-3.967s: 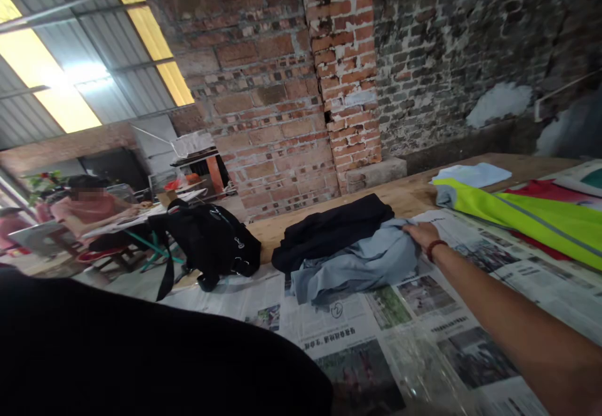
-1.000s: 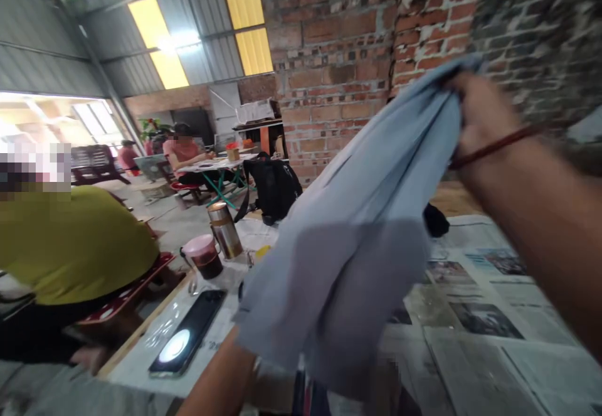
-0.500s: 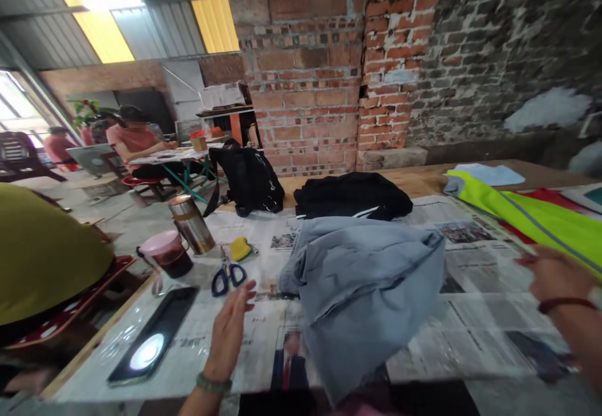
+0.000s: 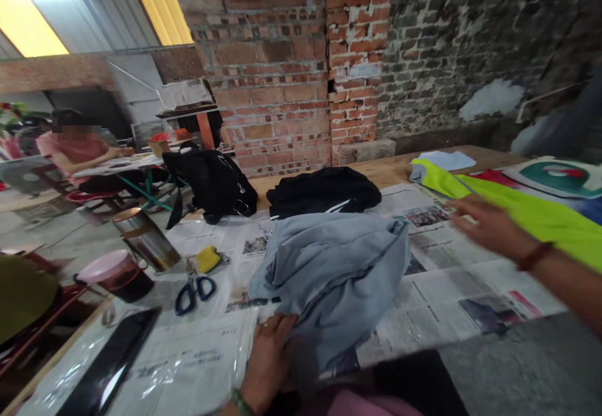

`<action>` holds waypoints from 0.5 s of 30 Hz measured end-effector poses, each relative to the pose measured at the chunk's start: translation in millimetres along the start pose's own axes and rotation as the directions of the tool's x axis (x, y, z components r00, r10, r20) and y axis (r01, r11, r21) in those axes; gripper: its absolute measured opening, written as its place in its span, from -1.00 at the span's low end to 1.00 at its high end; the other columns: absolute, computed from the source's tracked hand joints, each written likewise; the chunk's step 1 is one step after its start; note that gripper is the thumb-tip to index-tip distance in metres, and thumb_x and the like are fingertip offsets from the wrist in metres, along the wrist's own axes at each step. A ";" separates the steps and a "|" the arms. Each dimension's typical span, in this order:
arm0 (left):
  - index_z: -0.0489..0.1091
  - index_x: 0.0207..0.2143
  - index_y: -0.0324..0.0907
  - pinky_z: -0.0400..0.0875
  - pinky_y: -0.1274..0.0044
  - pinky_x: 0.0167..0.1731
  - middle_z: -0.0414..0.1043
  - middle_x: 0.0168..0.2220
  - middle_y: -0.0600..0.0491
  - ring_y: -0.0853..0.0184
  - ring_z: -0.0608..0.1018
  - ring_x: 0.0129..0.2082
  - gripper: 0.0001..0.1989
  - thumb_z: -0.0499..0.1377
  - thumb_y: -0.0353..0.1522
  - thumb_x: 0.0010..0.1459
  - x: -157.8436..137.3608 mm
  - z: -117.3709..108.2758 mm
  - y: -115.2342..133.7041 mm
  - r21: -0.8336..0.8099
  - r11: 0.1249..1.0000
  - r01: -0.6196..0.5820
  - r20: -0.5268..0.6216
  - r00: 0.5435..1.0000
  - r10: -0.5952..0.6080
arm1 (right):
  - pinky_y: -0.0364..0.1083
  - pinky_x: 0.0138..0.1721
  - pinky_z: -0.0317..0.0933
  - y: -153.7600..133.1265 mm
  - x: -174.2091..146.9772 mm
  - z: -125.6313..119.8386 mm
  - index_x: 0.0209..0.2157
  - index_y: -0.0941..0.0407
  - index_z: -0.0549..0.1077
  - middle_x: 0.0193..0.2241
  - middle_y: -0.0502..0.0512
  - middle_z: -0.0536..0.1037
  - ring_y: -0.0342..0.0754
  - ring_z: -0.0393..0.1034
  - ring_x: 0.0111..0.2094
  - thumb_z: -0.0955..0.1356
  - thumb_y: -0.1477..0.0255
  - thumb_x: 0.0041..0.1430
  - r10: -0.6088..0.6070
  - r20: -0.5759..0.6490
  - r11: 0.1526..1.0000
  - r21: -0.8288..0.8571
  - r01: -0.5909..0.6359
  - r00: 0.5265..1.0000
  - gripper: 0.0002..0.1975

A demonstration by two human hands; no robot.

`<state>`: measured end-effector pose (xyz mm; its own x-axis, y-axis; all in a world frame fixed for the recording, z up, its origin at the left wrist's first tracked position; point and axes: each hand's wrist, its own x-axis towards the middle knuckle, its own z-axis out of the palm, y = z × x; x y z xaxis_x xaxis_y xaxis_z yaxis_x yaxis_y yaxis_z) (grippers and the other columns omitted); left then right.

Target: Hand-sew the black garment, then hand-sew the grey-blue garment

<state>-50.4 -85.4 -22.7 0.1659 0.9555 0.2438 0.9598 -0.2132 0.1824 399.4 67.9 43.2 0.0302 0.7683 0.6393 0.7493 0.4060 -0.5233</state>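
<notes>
A crumpled grey garment (image 4: 338,272) lies in the middle of the newspaper-covered table (image 4: 202,356). My left hand (image 4: 270,356), with a green bracelet at the wrist, is at the garment's near left edge; its fingers are bent onto the cloth and look closed on it. Off to the right, my right hand (image 4: 491,228) is in front of a neon yellow garment (image 4: 522,206) with a grey stripe. Its fingers are loosely bent, with a gap between thumb and forefinger and nothing visible in them. Whether it touches the yellow cloth is unclear.
Dark-handled scissors (image 4: 195,293), a yellow object (image 4: 207,258), a pink-lidded cup (image 4: 115,275), a steel flask (image 4: 145,240) and a phone (image 4: 110,366) are on the left. Behind lie black cloth (image 4: 324,193) and a black backpack (image 4: 211,184). A person (image 4: 75,152) sits farther back.
My view has turned right. My left hand has moved from beside the scissors to the grey garment's near edge. My right hand has reached forward, close to the yellow garment.
</notes>
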 end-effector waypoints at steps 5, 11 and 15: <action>0.40 -0.16 -0.06 0.26 0.38 -0.27 0.45 -0.26 -0.01 0.22 0.47 -0.26 -0.65 0.00 -0.51 0.03 38.5 -37.3 -24.6 0.191 0.979 -0.069 -0.079 0.993 0.086 | 0.00 -0.18 0.25 -16.6 -18.0 82.2 -0.24 0.23 0.44 -0.33 0.25 0.41 0.06 0.34 -0.26 0.30 0.34 0.07 -0.196 0.444 0.930 -0.198 0.309 0.875 -0.73; 0.40 -0.18 -0.07 0.12 0.28 -0.09 0.43 -0.20 -0.03 0.20 0.44 -0.21 -0.65 -0.02 -0.53 0.03 64.7 -65.1 -65.1 0.410 0.907 -0.093 -0.184 0.966 0.182 | -0.04 -0.29 0.27 -27.6 -59.9 92.1 -0.50 0.13 0.39 -0.46 0.15 0.40 0.00 0.34 -0.37 0.24 0.36 0.14 -0.334 0.418 0.890 -0.155 0.428 0.845 -0.78; 0.41 -0.21 -0.05 0.18 0.35 -0.12 0.45 -0.17 0.02 0.25 0.45 -0.16 -0.57 -0.04 -0.60 -0.05 37.2 -40.6 -87.5 0.314 0.936 -0.162 -0.128 0.969 0.211 | -0.06 -0.31 0.30 -16.6 -115.2 74.5 -0.43 0.10 0.38 -0.44 0.13 0.41 -0.03 0.35 -0.37 0.22 0.41 0.16 -0.384 0.292 0.899 -0.101 0.427 0.876 -0.84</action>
<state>-137.3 -39.5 9.1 0.3343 0.8549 0.3968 0.9421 -0.2905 -0.1677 334.3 9.6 -63.7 -0.4545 0.6619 0.5960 0.7528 0.6432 -0.1403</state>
